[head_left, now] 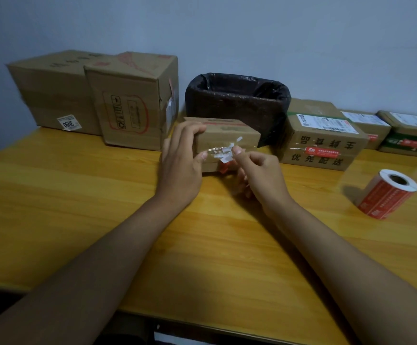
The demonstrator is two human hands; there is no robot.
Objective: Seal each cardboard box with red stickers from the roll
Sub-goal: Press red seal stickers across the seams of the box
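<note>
Box [227,135] in left hand [180,165], mid-table [78,195].

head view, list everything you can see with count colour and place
small cardboard box: 1, brown, table centre, torn white label and a red sticker on its front
large cardboard boxes: 2, brown, back left
sealed boxes: 3, two brown and one green, back right
bin: 1, black liner, behind the small box
sticker roll: 1, red on white core, lying right
table: 1, yellow wood
left hand: grips the small box's left end
right hand: fingers curled at the box front
</note>
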